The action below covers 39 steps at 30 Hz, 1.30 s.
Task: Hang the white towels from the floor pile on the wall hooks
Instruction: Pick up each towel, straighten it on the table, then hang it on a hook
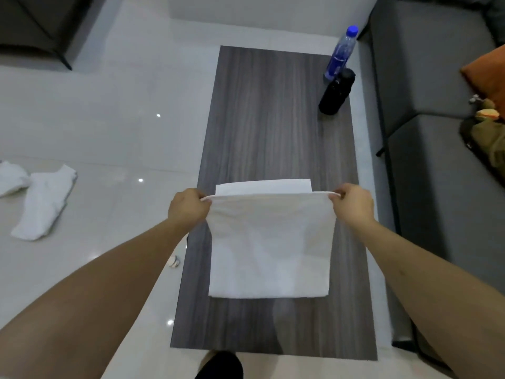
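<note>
Both hands (270, 203) pinching white towel (269, 250), table (273, 119)

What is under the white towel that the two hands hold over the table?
Under the held towel lies the wooden table. Behind its top edge, another folded white towel shows as a strip; the rest is covered.

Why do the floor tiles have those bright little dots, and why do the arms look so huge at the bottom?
Head view: the dots are ceiling lights glaring off the glossy floor; the wide-angle lens stretches the forearms near the edges, while the left hand and right hand pinching the white towel look normal-sized; the whole picture is slightly soft.
</note>
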Tool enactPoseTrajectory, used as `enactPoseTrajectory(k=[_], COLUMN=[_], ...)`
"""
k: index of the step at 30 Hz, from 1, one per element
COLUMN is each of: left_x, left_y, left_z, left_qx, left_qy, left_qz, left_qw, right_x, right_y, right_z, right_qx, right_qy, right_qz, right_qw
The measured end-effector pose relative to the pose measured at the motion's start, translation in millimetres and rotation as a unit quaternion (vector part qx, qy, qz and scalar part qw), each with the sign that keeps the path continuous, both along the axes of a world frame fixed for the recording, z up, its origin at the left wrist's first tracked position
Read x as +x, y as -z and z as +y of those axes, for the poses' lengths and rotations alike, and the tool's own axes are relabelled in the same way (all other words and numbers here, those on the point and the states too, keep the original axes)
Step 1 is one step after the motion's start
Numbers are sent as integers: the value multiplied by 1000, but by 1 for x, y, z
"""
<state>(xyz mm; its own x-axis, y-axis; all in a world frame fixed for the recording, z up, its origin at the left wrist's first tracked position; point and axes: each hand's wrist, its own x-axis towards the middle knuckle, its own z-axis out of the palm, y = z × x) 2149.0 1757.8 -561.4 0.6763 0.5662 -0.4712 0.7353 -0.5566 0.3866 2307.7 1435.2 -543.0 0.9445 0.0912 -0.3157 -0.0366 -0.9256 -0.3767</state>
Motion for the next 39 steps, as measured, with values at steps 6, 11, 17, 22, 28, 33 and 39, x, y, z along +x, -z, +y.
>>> enactPoseTrajectory(k=[6, 11, 17, 22, 28, 33, 39], left_x=[40, -9, -79, -112, -154, -214, -299], left_y=[60, 125, 170, 184, 181, 183, 181], left_z=[23, -5, -61, -92, -127, -162, -239], left_qx=[-50, -112, -173, -122, -126, -181, -35], left_qy=[-16, -24, -68, -153, -362, -521, -354], left_qz=[52, 142, 177, 144, 46, -15, -4], left_qw=[997, 983, 966, 970, 923, 834, 934], right_x=[31, -29, -111, -142, -170, -230, -333], right_y=[58, 137, 188, 206, 210, 209, 211], right_z=[24, -10, -49, -56, -74, -115, -161], right_qx=[21, -41, -117, -35, 126, 201, -46], right_qy=[57, 99, 111, 260, 394, 423, 163], right_qz=[25, 181, 257, 167, 136, 117, 26], right_qw=[998, 978, 953, 950, 900, 876, 985])
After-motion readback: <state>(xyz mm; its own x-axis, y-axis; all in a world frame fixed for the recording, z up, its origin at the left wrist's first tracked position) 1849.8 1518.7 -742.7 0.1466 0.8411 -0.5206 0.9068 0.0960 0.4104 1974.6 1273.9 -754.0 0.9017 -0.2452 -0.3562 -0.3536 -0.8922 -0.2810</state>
